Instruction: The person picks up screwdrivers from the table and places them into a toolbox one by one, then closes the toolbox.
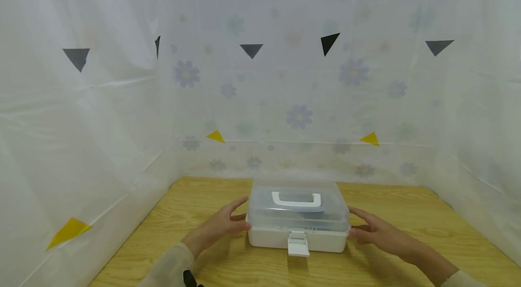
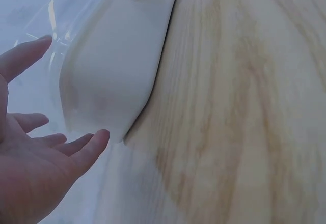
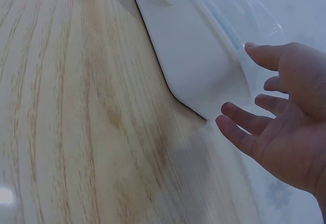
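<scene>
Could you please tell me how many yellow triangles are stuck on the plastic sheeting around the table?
3: one low on the left sheet, two along the back sheet, left and right. Others may lie outside the view.

Lidded box point(image 1: 298, 219) on desk point(image 1: 407, 214), left hand point(image 1: 221, 225) at its left end, right hand point(image 1: 376, 232) at its right end, fingers straight

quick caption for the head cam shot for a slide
Two open hands, left hand and right hand, flank a white storage box with a clear lid on a wooden table.
</scene>
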